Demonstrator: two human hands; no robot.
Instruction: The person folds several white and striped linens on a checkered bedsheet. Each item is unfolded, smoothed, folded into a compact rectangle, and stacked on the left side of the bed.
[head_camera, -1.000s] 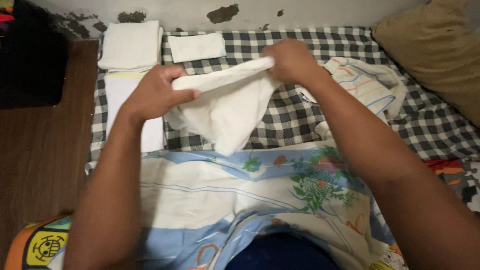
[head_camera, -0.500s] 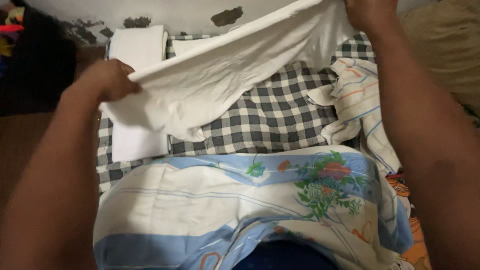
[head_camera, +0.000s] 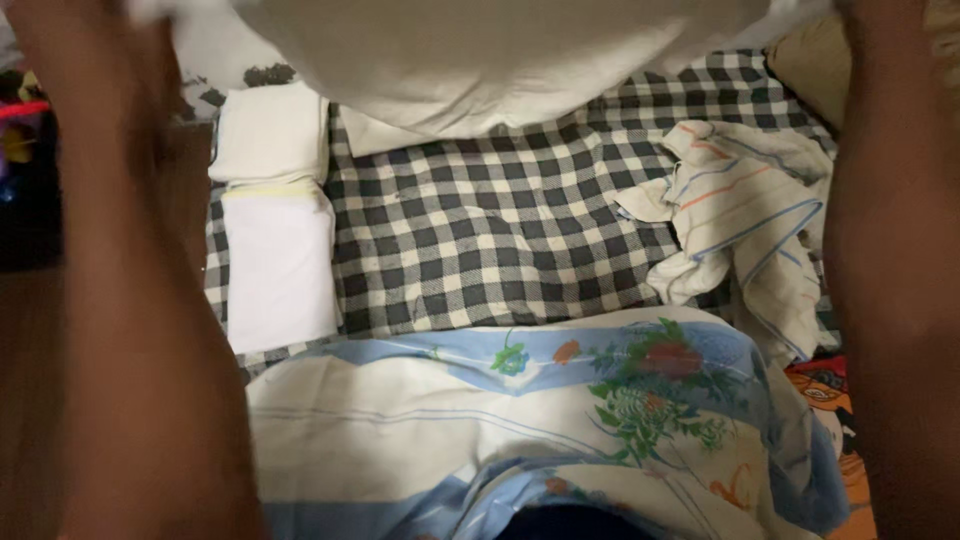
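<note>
I hold a large white cloth (head_camera: 500, 60) raised and stretched across the top of the view. My left hand (head_camera: 90, 40) grips its left end, blurred at the upper left with the forearm running down the left side. My right hand (head_camera: 880, 30) grips the right end at the upper right; its fingers are cut off by the frame edge. The cloth hangs above a black-and-white checked sheet (head_camera: 500, 230) without touching it.
Two folded white cloths (head_camera: 270, 130) (head_camera: 280, 260) lie along the checked sheet's left edge. A crumpled striped cloth (head_camera: 740, 210) lies at the right. A blue floral sheet (head_camera: 500, 420) covers my lap. A tan pillow (head_camera: 805, 60) sits at the back right, dark floor (head_camera: 20, 380) on the left.
Both hands have pulled apart and risen, spreading the white cloth and lifting it from over the checked sheet to the top of the view.
</note>
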